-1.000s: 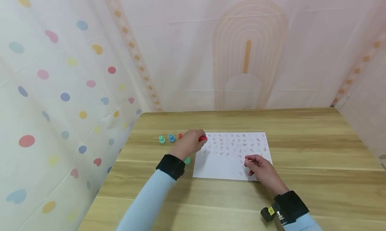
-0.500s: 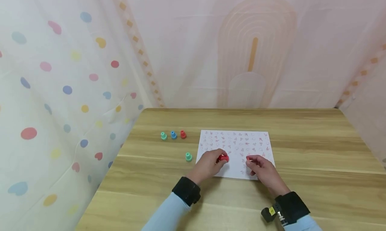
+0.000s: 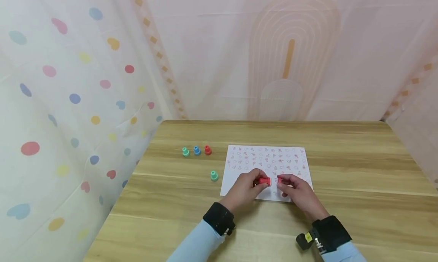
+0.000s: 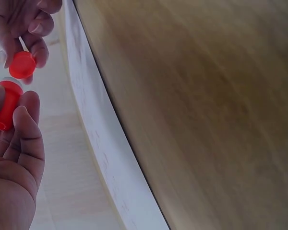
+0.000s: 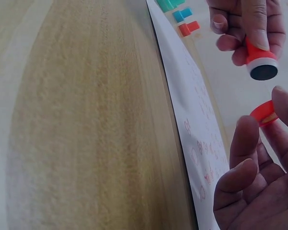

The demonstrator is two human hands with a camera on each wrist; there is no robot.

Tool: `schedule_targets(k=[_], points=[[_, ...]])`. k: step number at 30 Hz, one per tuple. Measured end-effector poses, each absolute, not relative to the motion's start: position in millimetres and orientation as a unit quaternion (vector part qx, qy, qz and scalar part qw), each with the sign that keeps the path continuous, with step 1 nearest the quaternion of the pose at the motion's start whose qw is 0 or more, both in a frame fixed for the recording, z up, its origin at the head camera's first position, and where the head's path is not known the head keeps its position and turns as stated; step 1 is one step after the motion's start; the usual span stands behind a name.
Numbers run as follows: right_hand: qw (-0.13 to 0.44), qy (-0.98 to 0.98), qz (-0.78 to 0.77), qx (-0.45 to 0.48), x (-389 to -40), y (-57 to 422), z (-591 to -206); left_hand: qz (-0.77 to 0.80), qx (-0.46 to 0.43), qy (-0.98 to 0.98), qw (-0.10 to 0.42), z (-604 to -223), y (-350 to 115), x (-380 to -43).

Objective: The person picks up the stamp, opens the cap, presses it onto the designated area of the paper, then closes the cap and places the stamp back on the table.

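Note:
My left hand pinches a red stamp by its handle, tipped sideways so the white collar faces right; the right wrist view shows its dark round stamping face. A small red cap sits between the thumb and fingertips of my right hand, its hollow side turned to the stamp. A narrow gap separates stamp and cap in both wrist views. Both hands are over a white sheet of paper covered in rows of small reddish printed marks, mostly along its far half and right side.
Left of the paper, a green stamp, a blue stamp and another red stamp stand in a row. Nearer me is a second green stamp. The wooden table ends at a patterned curtain.
My left hand has carried the red stamp from the paper's left edge rightward, close to the cap. My right hand has stayed nearly still with the cap.

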State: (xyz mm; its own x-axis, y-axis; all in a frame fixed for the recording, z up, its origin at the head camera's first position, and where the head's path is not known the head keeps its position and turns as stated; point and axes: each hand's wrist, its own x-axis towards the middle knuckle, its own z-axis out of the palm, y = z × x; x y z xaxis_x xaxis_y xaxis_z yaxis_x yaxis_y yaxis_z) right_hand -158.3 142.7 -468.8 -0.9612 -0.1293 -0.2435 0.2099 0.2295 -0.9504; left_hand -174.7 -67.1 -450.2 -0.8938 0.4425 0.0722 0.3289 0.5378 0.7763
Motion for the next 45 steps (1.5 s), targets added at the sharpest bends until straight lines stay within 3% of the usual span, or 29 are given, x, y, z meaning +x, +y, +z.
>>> schedule_targets(k=[45], points=[[0.147, 0.744, -0.65, -0.039, -157, 145, -462, 0.449, 0.234, 0.851, 0.136, -437, -58, -176]])
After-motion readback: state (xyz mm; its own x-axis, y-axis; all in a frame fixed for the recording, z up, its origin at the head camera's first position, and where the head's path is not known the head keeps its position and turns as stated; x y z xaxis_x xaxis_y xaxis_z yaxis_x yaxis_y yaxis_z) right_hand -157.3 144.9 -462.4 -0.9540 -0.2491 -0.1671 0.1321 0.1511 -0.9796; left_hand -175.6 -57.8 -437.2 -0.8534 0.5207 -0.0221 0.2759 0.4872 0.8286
